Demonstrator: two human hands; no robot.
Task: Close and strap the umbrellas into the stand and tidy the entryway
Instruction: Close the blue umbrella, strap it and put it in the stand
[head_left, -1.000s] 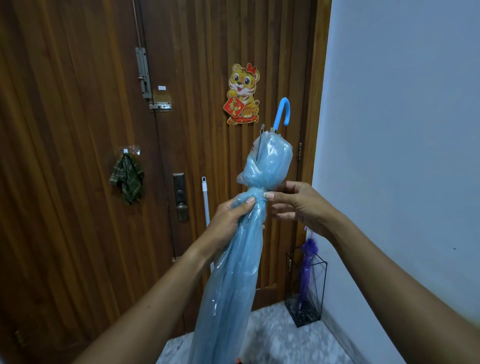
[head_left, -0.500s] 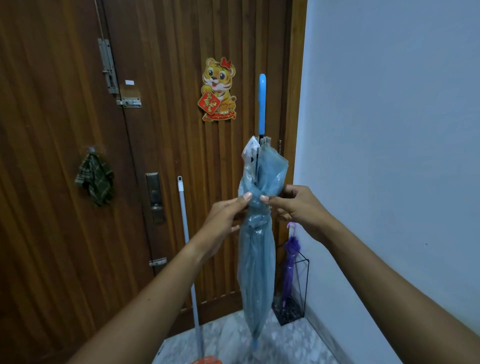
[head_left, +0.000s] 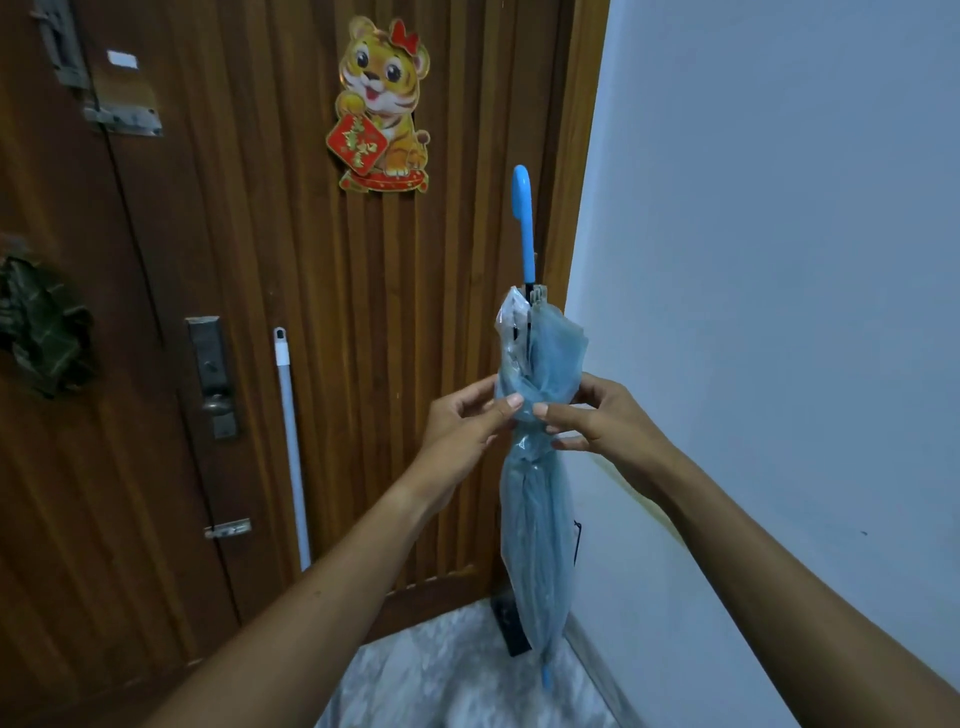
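Both left hand (head_left: 461, 427) and right hand (head_left: 605, 422) pinch the blue umbrella (head_left: 536, 525); tiger sticker (head_left: 383, 98) characters seem unreadable.

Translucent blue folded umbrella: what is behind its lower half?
Only edges of a black wire stand show past the translucent blue folded umbrella; whatever the stand holds is covered.
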